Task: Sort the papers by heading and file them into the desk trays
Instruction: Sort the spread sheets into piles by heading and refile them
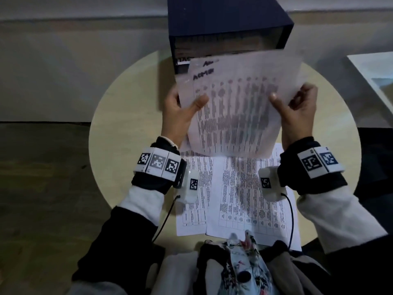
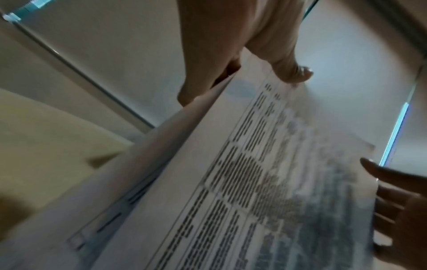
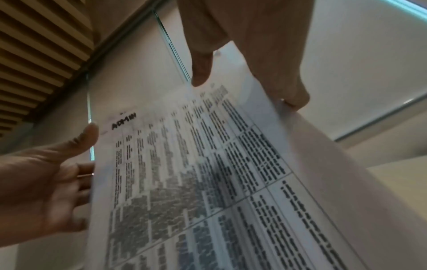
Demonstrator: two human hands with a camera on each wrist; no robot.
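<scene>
Held up in front of the dark tray unit [image 1: 229, 28], just short of its open front: a thin sheaf of papers [image 1: 234, 107], at least two sheets, tops fanned apart so that two handwritten headings show, the nearer reading "ADMIN" in the right wrist view. Gripped on its left edge by the left hand [image 1: 180, 111], thumb flat across the printed face and fingers behind. Pinched on its right edge by the right hand [image 1: 297, 111], thumb in front, fingers curled at the back.

Probably very light and limp; already bowing between the two grips, the lower edge sagging toward the loose sheets [image 1: 234, 192] lying flat on the round desk [image 1: 119, 133], on the near side of the tray unit. Slick sheet on sheet, so likely to slide out of line. Best held at both side edges, near mid-height, with a slight lengthwise curl for stiffness before feeding into a slot. Easily creased by a hard pinch.
</scene>
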